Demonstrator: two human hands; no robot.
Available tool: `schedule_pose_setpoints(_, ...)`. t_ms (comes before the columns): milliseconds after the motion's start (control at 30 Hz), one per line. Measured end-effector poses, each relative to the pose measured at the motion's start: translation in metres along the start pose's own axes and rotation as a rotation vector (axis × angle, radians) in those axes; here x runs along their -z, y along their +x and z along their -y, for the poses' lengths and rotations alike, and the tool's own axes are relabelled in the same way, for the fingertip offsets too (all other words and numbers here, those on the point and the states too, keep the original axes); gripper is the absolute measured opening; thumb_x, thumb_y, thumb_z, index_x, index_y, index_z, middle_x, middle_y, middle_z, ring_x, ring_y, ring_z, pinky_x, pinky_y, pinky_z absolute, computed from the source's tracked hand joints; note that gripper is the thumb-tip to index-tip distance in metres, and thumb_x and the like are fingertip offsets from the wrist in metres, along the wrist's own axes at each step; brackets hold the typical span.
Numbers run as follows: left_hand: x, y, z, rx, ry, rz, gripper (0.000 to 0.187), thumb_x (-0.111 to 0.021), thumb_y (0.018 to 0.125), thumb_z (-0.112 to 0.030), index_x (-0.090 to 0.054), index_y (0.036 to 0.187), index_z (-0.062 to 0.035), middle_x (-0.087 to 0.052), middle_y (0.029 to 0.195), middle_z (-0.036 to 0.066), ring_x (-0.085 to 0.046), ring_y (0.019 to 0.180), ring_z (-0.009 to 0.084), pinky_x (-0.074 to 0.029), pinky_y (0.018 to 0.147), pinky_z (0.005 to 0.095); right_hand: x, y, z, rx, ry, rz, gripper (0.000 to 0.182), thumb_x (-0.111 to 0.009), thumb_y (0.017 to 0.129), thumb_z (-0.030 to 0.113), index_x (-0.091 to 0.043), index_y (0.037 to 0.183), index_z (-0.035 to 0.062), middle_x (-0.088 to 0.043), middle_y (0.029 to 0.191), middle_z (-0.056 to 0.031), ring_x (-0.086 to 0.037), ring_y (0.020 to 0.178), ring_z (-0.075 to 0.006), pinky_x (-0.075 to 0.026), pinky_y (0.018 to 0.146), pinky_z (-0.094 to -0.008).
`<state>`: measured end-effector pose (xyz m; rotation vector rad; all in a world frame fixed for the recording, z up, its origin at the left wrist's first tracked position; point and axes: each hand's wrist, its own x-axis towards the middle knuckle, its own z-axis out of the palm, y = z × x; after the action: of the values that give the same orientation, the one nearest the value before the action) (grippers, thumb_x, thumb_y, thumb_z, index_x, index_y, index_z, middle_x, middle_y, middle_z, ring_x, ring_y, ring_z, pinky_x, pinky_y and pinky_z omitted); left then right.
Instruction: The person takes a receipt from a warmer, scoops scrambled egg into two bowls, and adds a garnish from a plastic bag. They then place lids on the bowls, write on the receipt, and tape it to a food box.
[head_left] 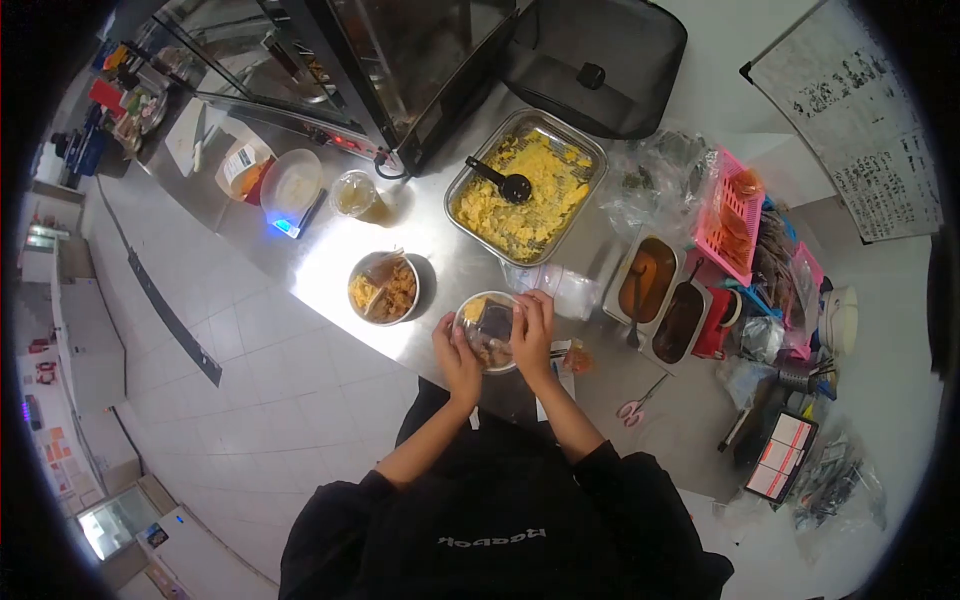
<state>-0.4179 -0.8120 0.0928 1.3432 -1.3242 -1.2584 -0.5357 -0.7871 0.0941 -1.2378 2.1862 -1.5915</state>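
A round bowl (490, 325) of food with a clear lid over it stands at the counter's near edge. My left hand (458, 358) is against the bowl's left rim, fingers curved round it. On the right side, my right hand (532, 332) presses at the rim and lid. To the left is a second round bowl (384, 288) holding browned pieces, something yellow and a small clear bag. Behind the hands, a metal tray (525, 187) of yellow scrambled egg has a black ladle (514, 188) in it.
Two metal sauce containers (648, 280) with ladles, pink scissors (631, 412) and a pink basket (728, 215) are to the right. At the back left are a cup (355, 196), a scale (298, 214) with a bowl, and a glass-sided cabinet (410, 60).
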Motion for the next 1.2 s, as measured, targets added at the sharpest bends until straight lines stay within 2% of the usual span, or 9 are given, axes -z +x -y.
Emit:
schedule_pose_setpoints(100, -0.003, 0.013, 0.009, -0.139, 0.162, -0.022, 0.028, -0.042, 0.096, -0.016, -0.049, 0.113, 0.0051, -0.051, 0.110, 0.018, -0.051, 0.103, 0.0258, -0.040, 0.091, 0.0352, -0.001, 0.012, 0.010, 0.003, -0.012, 0.001, 0.018, -0.048, 0.090, 0.006, -0.058, 0.104, 0.0003, -0.055, 0.099, -0.0160, -0.057, 0.086, -0.0294, -0.046, 0.075, -0.0358)
schedule_pose_setpoints(200, -0.003, 0.020, 0.010, -0.117, 0.114, -0.002, 0.024, -0.046, 0.094, -0.014, -0.053, 0.106, 0.0055, -0.053, 0.105, 0.018, -0.053, 0.097, 0.0260, -0.043, 0.085, 0.0336, 0.002, 0.014, 0.011, -0.188, 0.056, 0.064, 0.017, -0.048, 0.090, 0.007, -0.059, 0.101, -0.0011, -0.059, 0.091, -0.0147, -0.059, 0.079, -0.0296, -0.046, 0.072, -0.0355)
schedule_pose_setpoints(300, -0.005, 0.022, 0.017, -0.106, 0.110, -0.004, 0.023, -0.047, 0.094, -0.014, -0.054, 0.105, 0.0046, -0.053, 0.105, 0.017, -0.054, 0.095, 0.0245, -0.044, 0.083, 0.0327, -0.006, 0.015, -0.006, -0.187, 0.083, 0.027, 0.016, -0.049, 0.090, 0.007, -0.060, 0.098, -0.0013, -0.060, 0.086, -0.0138, -0.060, 0.075, -0.0303, -0.046, 0.069, -0.0360)
schedule_pose_setpoints(400, 0.001, 0.020, 0.010, -0.020, 0.174, 0.057, 0.030, -0.045, 0.096, -0.020, -0.052, 0.111, 0.0051, -0.053, 0.108, 0.015, -0.052, 0.100, 0.0200, -0.042, 0.089, 0.0313, -0.010, 0.011, -0.019, -0.142, 0.043, 0.061, 0.016, -0.049, 0.090, 0.006, -0.060, 0.099, -0.0007, -0.060, 0.089, -0.0144, -0.060, 0.078, -0.0308, -0.046, 0.071, -0.0358)
schedule_pose_setpoints(600, -0.003, 0.002, -0.002, 0.108, -0.002, -0.023, 0.036, -0.039, 0.099, -0.025, -0.047, 0.118, 0.0034, -0.052, 0.112, 0.017, -0.049, 0.107, 0.0222, -0.037, 0.095, 0.0326, 0.004, 0.006, 0.008, -0.181, 0.009, 0.070, 0.018, -0.048, 0.090, 0.005, -0.059, 0.103, 0.0002, -0.060, 0.096, -0.0165, -0.058, 0.090, -0.0331, -0.046, 0.079, -0.0360)
schedule_pose_setpoints(700, -0.013, 0.002, -0.004, 0.000, 0.127, -0.082, 0.032, -0.039, 0.097, -0.020, -0.047, 0.116, 0.0047, -0.051, 0.113, 0.019, -0.051, 0.104, 0.0285, -0.037, 0.093, 0.0347, 0.000, -0.002, 0.006, -0.095, -0.002, 0.011, 0.021, -0.047, 0.091, 0.006, -0.058, 0.107, 0.0003, -0.059, 0.100, -0.0175, -0.057, 0.095, -0.0333, -0.045, 0.082, -0.0361)
schedule_pose_setpoints(800, -0.012, 0.007, -0.001, -0.071, 0.192, -0.056, 0.032, -0.037, 0.098, -0.020, -0.048, 0.115, 0.0048, -0.052, 0.112, 0.020, -0.051, 0.104, 0.0293, -0.038, 0.091, 0.0349, -0.002, -0.005, 0.001, -0.116, 0.046, -0.020, 0.021, -0.047, 0.091, 0.008, -0.059, 0.107, 0.0001, -0.060, 0.100, -0.0172, -0.059, 0.094, -0.0322, -0.046, 0.081, -0.0355)
schedule_pose_setpoints(1000, -0.012, 0.011, 0.006, -0.010, 0.151, -0.078, 0.033, -0.035, 0.099, -0.023, -0.050, 0.110, 0.0042, -0.054, 0.105, 0.017, -0.052, 0.100, 0.0243, -0.039, 0.089, 0.0337, -0.006, 0.003, 0.003, -0.209, 0.057, -0.011, 0.018, -0.052, 0.090, 0.011, -0.064, 0.100, 0.0014, -0.063, 0.092, -0.0126, -0.061, 0.087, -0.0275, -0.047, 0.076, -0.0325)
schedule_pose_setpoints(1200, -0.013, 0.013, 0.008, -0.117, 0.250, -0.112, 0.030, -0.037, 0.098, -0.023, -0.051, 0.107, 0.0031, -0.056, 0.092, 0.013, -0.054, 0.089, 0.0219, -0.042, 0.083, 0.0327, -0.009, -0.001, -0.006, -0.262, 0.138, -0.056, 0.017, -0.053, 0.090, 0.013, -0.066, 0.096, 0.0023, -0.065, 0.088, -0.0120, -0.063, 0.082, -0.0257, -0.047, 0.073, -0.0310)
